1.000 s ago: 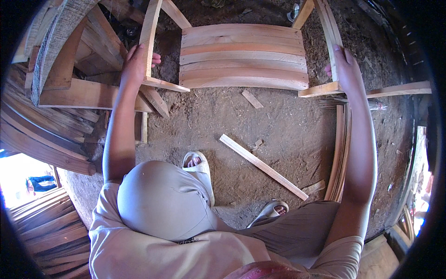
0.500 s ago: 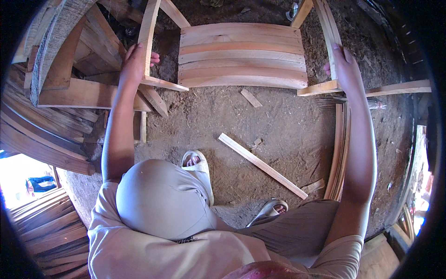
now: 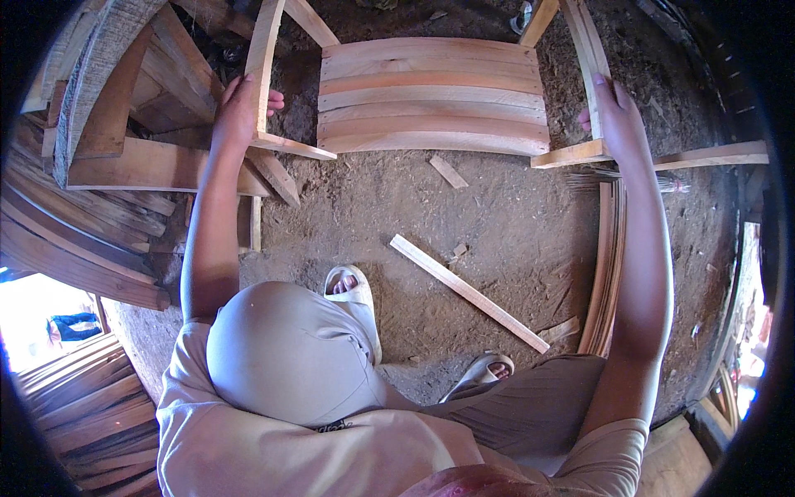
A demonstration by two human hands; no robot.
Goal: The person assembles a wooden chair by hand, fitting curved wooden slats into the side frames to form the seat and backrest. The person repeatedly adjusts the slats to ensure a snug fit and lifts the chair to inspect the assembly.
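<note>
In front of me stands a wooden chair of pale, bare timber, its slatted seat (image 3: 431, 98) between two raised side rails. My left hand (image 3: 238, 114) is wrapped round the left armrest (image 3: 266, 62), with fingertips showing on its inner side. On the other side, my right hand (image 3: 617, 116) grips the right armrest (image 3: 585, 41), thumb on top and fingertips on the inner edge. Both arms are stretched forward. The palms are hidden.
A loose wooden strip (image 3: 464, 290) lies aslant on the dirt floor, with a small offcut (image 3: 448, 171) nearer the chair. Long thin slats (image 3: 603, 273) lie by my right arm. Boards (image 3: 137, 170) are piled at left, and stacked timber (image 3: 91, 414) fills the lower left.
The chair and both hands have shifted very slightly upward in the picture. Both hands keep their hold on the armrests.
</note>
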